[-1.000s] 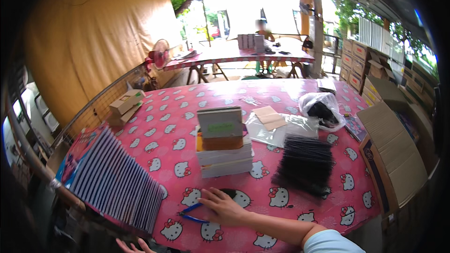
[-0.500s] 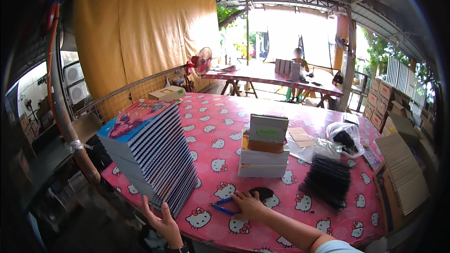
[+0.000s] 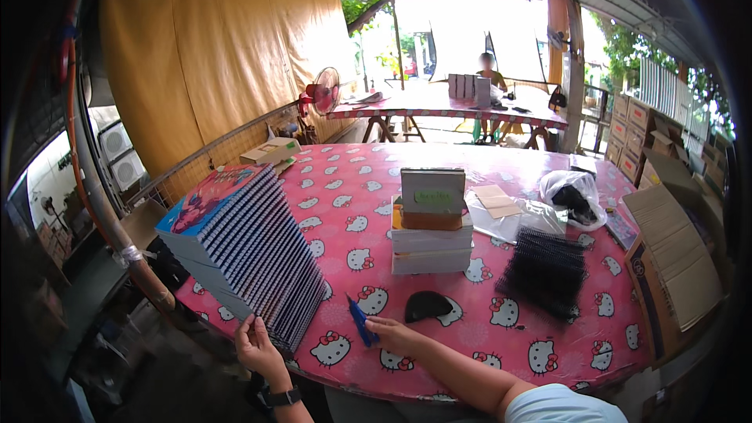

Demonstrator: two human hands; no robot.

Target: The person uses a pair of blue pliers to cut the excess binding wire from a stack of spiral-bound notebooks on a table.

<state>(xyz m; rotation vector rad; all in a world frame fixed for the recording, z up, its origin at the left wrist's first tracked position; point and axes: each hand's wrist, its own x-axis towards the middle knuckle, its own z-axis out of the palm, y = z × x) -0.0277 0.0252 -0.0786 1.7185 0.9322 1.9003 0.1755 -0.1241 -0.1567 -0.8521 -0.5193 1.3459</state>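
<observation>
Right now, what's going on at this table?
A person stands at a pink patterned table. The left hand touches the lower end of a leaning stack of spiral notebooks. The right hand holds a blue tool on the cloth beside a black oval object. Nearby are stacked boxes and a pile of black binding coils.

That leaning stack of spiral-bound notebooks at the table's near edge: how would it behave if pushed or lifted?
The notebook stack slants steeply, so a push would probably fan it out or topple it. Its many thick copies suggest it is heavy to lift as one. The left hand sits at its lower end, near the table edge, so loose copies might slide off.
</observation>
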